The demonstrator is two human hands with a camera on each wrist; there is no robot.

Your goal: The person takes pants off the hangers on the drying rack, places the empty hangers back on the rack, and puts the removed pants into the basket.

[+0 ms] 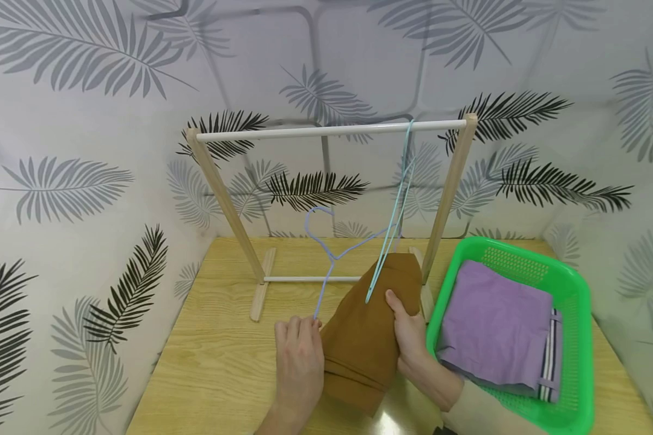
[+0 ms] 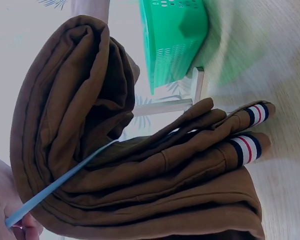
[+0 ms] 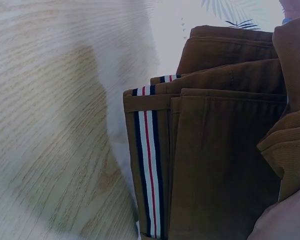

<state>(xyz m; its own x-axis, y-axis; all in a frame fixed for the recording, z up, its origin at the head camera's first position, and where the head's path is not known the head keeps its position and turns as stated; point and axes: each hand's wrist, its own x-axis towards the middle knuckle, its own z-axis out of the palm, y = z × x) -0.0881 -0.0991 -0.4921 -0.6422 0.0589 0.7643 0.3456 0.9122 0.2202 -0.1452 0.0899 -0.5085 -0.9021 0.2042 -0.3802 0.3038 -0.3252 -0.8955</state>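
Observation:
My left hand (image 1: 300,365) grips the lower corner of a light blue hanger (image 1: 333,258), whose hook points up. Folded brown trousers (image 1: 367,338) hang beside that hand, held by my right hand (image 1: 413,338) with its thumb on the outer face. In the left wrist view, the hanger's blue bar (image 2: 55,189) runs into the fold of the layered brown cloth. A striped waistband in navy, white and red, with a belt loop, shows on the trousers in the right wrist view. The fingers behind the cloth are hidden.
A wooden rack with a white top rod (image 1: 305,132) stands behind the hands. From its right part hangs a mint-green hanger (image 1: 383,254), overlapping the trousers in this view. To the right, a green basket (image 1: 579,338) holds a folded purple garment (image 1: 495,326). A patterned wall borders the wooden table (image 1: 212,362).

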